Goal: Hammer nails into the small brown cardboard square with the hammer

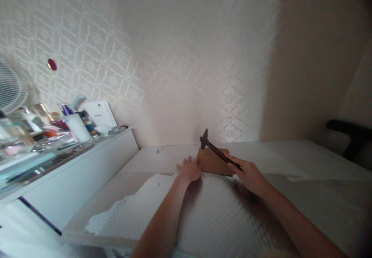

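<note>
My right hand (247,174) is closed round the handle of a dark hammer (213,147), whose head is raised above a brown wooden board (213,163). The board lies flat on the white table (290,153) near the wall. My left hand (189,169) rests at the board's left edge, fingers curled against it as if steadying it. Whether the fingers pinch anything small is too blurred to tell. A sheet of white bubble wrap (174,207) covers the table in front of the board, under both forearms.
A white cabinet (87,165) on the left carries several bottles, cups and boxes. A fan (11,87) stands at the far left. A patterned wall rises behind the table. A dark chair armrest (348,130) shows at the right edge.
</note>
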